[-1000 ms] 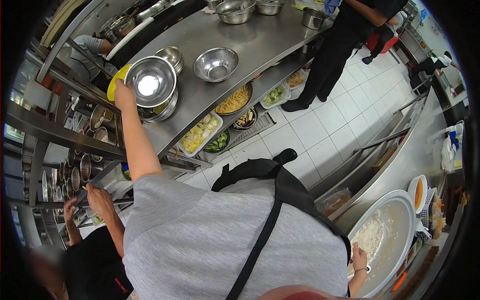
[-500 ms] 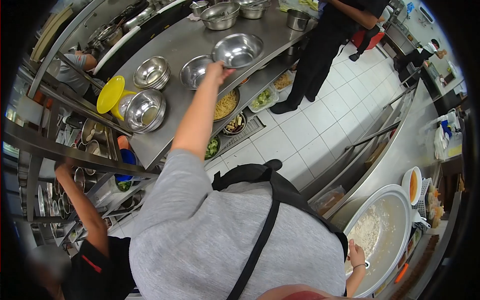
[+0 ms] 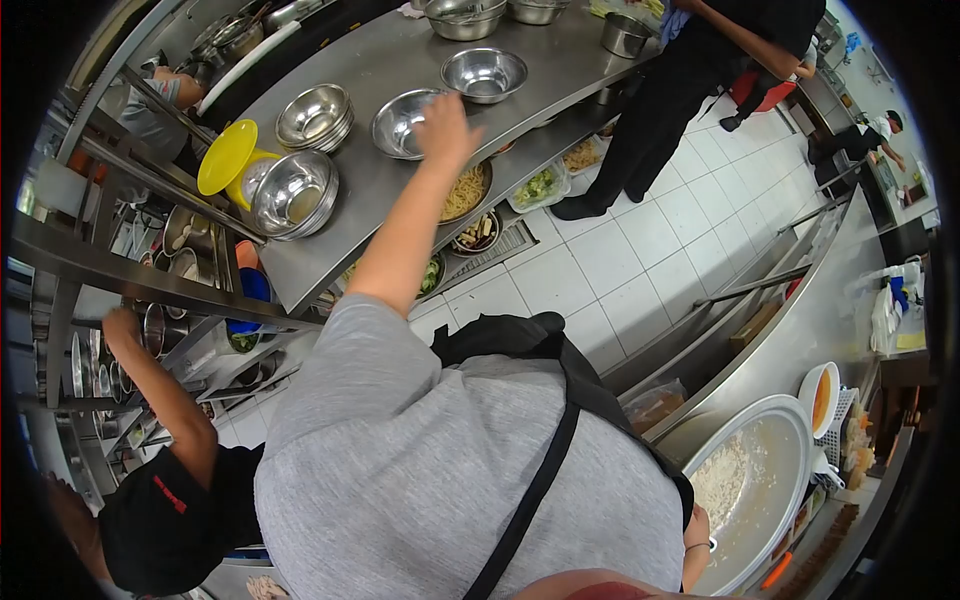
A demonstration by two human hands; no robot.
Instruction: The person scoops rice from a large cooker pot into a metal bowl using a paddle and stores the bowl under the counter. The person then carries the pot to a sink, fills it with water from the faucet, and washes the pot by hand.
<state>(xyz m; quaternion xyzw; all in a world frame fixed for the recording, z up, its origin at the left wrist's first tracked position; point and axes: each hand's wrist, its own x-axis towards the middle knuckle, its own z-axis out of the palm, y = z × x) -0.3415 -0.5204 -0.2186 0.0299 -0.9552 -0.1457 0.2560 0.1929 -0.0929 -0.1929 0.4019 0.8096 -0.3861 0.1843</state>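
My left hand (image 3: 447,132) is over the steel counter, its fingers spread and nothing in them. It is in front of a shiny metal bowl (image 3: 398,128), partly covering its right side; whether it touches the rim I cannot tell. Just beyond the fingertips sits another metal bowl (image 3: 484,78), upright on the counter. My right hand (image 3: 697,527) is low at the right, by the near rim of a large metal pot (image 3: 793,470) with white rice (image 3: 722,478) inside. A band circles that wrist. My torso hides most of its fingers.
Stacked metal bowls (image 3: 295,195) and a yellow plate (image 3: 228,157) stand at the counter's left. Noodles (image 3: 465,193) and vegetables (image 3: 540,188) sit on the shelf below. A co-worker in black (image 3: 650,120) stands at the far side; another (image 3: 160,510) reaches at left.
My left hand has let go of the metal bowl, which now rests on the counter, and has opened. My right hand has drawn back towards my body, so less of it shows.
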